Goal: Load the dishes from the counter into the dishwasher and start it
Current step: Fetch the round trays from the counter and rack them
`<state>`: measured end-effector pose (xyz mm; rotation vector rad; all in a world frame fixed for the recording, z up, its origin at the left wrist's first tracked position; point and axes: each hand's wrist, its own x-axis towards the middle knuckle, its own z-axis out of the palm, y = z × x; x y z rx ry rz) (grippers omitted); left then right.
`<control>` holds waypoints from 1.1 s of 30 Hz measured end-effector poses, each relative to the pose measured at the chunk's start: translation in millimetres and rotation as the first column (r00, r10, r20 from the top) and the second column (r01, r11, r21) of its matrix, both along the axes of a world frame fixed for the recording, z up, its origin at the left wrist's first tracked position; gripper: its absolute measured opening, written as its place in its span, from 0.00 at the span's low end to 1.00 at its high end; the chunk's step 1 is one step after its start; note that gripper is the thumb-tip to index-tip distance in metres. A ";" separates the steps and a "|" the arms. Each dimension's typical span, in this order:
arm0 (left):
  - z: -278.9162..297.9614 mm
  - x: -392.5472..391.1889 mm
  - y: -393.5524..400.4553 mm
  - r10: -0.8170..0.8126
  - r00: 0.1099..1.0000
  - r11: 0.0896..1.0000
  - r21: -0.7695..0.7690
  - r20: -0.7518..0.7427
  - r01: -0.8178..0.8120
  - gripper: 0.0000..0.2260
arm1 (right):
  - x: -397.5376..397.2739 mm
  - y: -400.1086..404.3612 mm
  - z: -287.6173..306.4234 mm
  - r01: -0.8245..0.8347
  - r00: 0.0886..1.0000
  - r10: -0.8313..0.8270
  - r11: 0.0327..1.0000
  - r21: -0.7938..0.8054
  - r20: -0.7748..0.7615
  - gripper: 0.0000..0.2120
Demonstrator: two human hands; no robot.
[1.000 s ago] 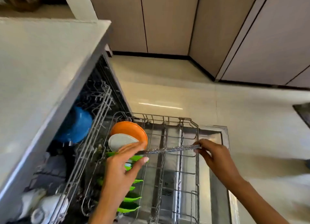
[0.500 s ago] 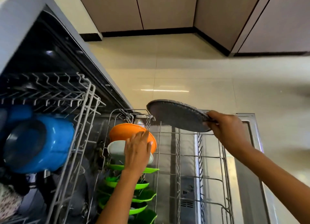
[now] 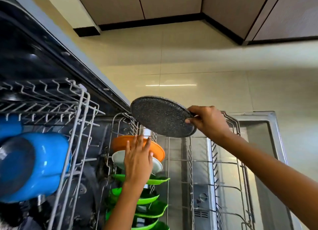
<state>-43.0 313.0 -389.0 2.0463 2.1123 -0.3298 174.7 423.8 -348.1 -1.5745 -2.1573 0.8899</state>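
- The right hand (image 3: 209, 122) is gripping the rim of a round, dark speckled flat pan (image 3: 161, 116), with the thumb lying on its face and the fingers curled behind the edge.
- The pan is being held in the air, tilted, above the far end of the lower rack (image 3: 191, 162), with its left edge close to the rack's top wire; contact there cannot be told.
- The left hand (image 3: 137, 162) is reaching into the lower rack with its fingers (image 3: 136, 142) straight and loose, grasping nothing.
- Those fingers are lying against the orange plate (image 3: 120, 142), and the palm is covering part of the white plate (image 3: 118, 159) just in front of it.
- Both plates are standing on edge in the rack's left row.
- A line of green plates (image 3: 149, 198) is standing in the same row, nearer the camera, partly hidden by the left forearm.
- The right half of the lower rack is showing bare wire prongs, with the open dishwasher door (image 3: 265, 143) lying under it.
- The upper rack (image 3: 75, 126) is sticking out at the left, carrying a blue pot (image 3: 43, 164) tipped on its side, its dark inside facing left.
- Beige floor tiles (image 3: 189, 71) and cabinet doors (image 3: 172, 2) are filling the background.
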 end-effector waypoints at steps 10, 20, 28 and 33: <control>-4.6 -0.2 -25.3 0.018 1.000 0.995 0.100 0.008 -0.019 0.30 | -39.4 16.3 -12.2 -0.166 0.985 0.170 0.977 -0.131 0.023 0.08; -6.1 2.8 -34.2 0.058 0.996 0.994 0.089 0.061 -0.063 0.32 | -85.3 8.4 -23.6 -0.235 0.951 0.260 0.960 -0.153 0.165 0.06; -8.8 -1.6 -36.1 0.068 0.988 0.992 0.100 0.136 -0.082 0.36 | -111.6 -4.4 -41.4 -0.274 0.898 0.334 0.934 -0.228 0.286 0.14; -11.2 -3.2 -34.6 0.059 0.985 0.991 0.112 0.163 -0.078 0.35 | -122.2 -16.7 -44.6 -0.271 0.917 0.317 0.941 -0.204 0.241 0.19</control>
